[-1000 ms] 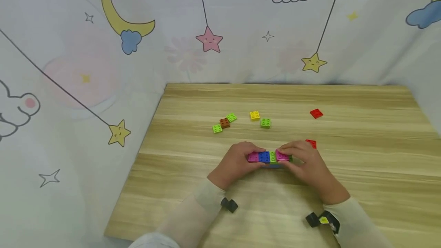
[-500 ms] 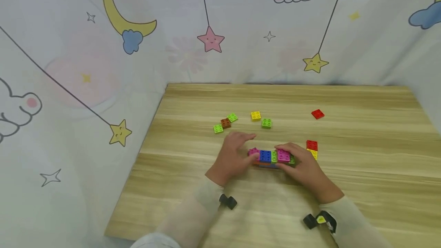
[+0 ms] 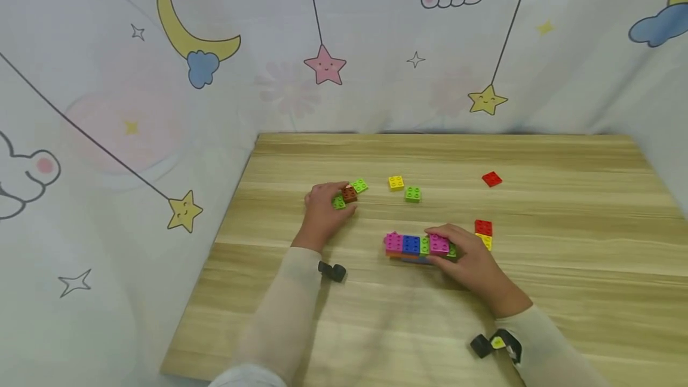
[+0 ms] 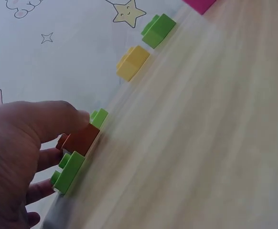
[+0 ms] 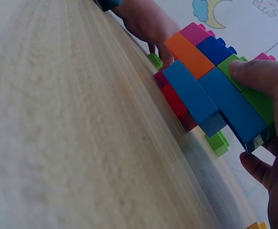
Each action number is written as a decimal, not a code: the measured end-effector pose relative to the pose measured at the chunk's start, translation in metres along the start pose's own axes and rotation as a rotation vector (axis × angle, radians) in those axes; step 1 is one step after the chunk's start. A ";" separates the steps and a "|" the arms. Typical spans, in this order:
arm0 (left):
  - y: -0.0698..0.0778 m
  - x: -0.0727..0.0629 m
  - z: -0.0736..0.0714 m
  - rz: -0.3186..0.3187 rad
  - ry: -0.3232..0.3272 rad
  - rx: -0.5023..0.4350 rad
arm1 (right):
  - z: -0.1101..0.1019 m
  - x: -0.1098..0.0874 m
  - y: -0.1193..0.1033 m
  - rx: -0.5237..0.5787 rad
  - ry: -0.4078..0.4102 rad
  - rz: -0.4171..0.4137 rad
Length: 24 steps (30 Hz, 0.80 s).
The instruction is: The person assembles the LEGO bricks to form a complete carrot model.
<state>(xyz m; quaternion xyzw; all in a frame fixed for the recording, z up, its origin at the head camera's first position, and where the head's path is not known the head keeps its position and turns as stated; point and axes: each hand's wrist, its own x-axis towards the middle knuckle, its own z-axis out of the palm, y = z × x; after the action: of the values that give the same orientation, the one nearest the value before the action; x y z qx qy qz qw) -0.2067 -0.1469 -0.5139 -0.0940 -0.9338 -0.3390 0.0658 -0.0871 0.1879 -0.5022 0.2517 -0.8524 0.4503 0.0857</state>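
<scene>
Left hand gapes round brown brick between 2 greens; right hand grips stack.

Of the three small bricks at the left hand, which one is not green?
The brown brick, in the middle of the row at the left hand; its two neighbours are light green.

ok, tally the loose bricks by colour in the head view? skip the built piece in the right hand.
Green bricks: 3
Brown brick: 1
Yellow bricks: 2
Red bricks: 2
Total: 8 visible; any fully hidden ones are not counted.
</scene>
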 end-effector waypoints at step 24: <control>0.079 -0.048 0.010 0.529 0.150 -0.161 | 0.001 -0.002 0.004 -0.027 0.013 0.040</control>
<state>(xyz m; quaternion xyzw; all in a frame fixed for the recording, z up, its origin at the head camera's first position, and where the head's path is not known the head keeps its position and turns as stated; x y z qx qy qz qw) -0.1435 -0.0871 -0.4817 -0.3139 -0.8394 -0.3891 0.2131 -0.0870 0.1898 -0.5060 0.2305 -0.8627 0.4419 0.0857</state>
